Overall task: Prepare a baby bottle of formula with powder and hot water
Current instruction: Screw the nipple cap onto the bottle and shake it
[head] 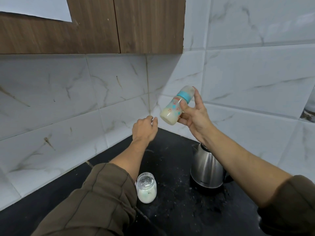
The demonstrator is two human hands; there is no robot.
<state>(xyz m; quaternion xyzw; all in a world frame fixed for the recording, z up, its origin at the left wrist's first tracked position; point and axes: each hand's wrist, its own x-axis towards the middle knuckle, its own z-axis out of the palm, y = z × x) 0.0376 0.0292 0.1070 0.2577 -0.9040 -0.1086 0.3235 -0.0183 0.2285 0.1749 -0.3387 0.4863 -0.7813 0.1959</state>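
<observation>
Standing nearest on the black countertop (170,212) is a clear glass jar of white powder (147,189), a stainless steel kettle (207,169) to its right. Farther, the left hand (144,129) hovers loosely curled, empty, beside the tilted teal-collared baby bottle (176,107) of creamy formula gripped by the right hand (196,117).
</observation>
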